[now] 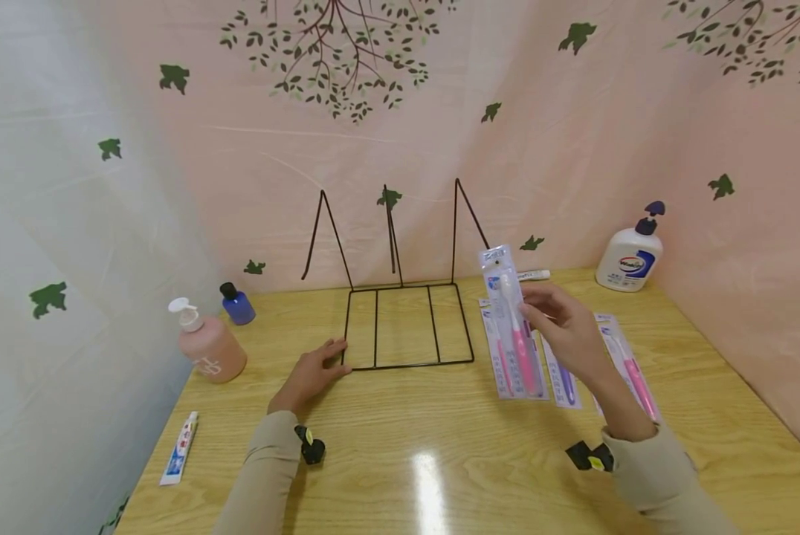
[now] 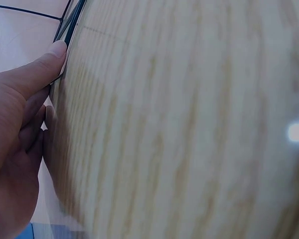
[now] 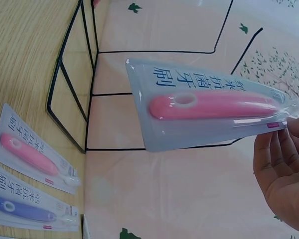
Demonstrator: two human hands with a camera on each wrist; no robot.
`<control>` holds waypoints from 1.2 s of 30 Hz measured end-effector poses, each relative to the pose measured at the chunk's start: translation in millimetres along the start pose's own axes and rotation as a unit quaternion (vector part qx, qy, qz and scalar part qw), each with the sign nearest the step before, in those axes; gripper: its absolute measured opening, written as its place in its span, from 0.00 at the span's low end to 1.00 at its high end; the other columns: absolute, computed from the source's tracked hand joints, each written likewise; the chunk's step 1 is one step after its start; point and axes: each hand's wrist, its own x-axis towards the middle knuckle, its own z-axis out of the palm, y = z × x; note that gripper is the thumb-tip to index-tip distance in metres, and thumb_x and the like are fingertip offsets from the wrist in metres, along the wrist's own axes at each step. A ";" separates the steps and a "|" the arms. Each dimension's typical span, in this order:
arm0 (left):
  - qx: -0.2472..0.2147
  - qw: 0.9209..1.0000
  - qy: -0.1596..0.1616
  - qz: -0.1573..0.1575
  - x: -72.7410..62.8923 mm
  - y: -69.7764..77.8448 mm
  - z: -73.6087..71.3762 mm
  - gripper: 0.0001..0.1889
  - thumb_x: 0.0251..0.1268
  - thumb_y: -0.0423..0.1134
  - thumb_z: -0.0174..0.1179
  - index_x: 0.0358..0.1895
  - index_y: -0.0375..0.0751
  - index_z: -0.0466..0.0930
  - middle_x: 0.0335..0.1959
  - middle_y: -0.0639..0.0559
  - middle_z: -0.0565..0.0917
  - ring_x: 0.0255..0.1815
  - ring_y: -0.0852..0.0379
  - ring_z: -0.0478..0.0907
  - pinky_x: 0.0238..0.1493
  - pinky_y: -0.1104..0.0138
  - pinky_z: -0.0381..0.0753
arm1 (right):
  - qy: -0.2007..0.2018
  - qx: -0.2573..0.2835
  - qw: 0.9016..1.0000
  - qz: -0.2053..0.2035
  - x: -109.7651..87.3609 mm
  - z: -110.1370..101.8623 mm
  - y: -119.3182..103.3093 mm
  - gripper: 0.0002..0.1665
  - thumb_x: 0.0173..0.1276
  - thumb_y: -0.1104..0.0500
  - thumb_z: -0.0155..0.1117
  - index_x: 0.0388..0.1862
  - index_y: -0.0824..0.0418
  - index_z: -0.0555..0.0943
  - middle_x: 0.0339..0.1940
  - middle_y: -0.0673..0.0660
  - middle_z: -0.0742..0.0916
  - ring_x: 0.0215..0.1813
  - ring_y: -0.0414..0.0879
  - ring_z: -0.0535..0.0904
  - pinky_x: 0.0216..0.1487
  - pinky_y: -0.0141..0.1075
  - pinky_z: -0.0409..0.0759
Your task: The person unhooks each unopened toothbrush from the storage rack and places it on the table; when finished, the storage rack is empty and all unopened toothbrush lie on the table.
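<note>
My right hand [image 1: 567, 327] pinches the edge of a packaged toothbrush [image 1: 522, 357] with a pink handle, held up off the table; the right wrist view shows its blister pack [image 3: 214, 107] close up. To the left stands a black wire rack [image 1: 407, 366] with upright hooks. My left hand [image 1: 311, 375] grips its front left corner; the left wrist view has the thumb [image 2: 55, 52] against the wire. On the table below the right hand lie more packaged toothbrushes: a pink one [image 1: 497, 357], a purple one [image 1: 563, 383] and another pink one [image 1: 634, 375].
At left are a pink pump bottle [image 1: 213, 349], a small blue bottle [image 1: 239, 306] and a toothpaste tube [image 1: 181, 449]. A white pump bottle [image 1: 630, 256] stands at back right. A white tube [image 1: 535, 275] lies by the patterned curtain [image 1: 413, 148] behind.
</note>
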 end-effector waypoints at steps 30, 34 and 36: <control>-0.009 1.000 0.003 -0.005 -2.9 1.7 0.6 0.33 0.67 0.48 0.59 0.73 0.48 0.61 0.76 0.43 0.56 0.77 0.41 0.50 0.72 0.42 0.51 | 0.090 -0.100 0.981 0.139 -23.5 -133.5 101.4 0.23 0.74 0.54 0.53 0.62 0.67 0.71 0.39 0.32 0.77 0.39 0.24 0.75 0.36 0.16 0.77; -0.009 1.000 0.004 -0.002 -3.2 1.1 0.7 0.32 0.67 0.48 0.59 0.73 0.48 0.62 0.76 0.44 0.57 0.77 0.42 0.50 0.73 0.41 0.48 | 0.067 -0.129 0.972 0.183 -28.1 -152.5 121.1 0.27 0.74 0.50 0.52 0.62 0.69 0.69 0.38 0.33 0.76 0.35 0.22 0.74 0.34 0.18 0.78; -0.007 1.000 0.004 0.001 -2.9 1.0 1.2 0.32 0.67 0.48 0.59 0.73 0.48 0.62 0.76 0.44 0.57 0.77 0.42 0.51 0.73 0.41 0.48 | 0.054 -0.140 0.968 0.202 -30.6 -161.0 131.9 0.29 0.75 0.48 0.50 0.63 0.70 0.68 0.37 0.33 0.76 0.34 0.22 0.73 0.33 0.20 0.79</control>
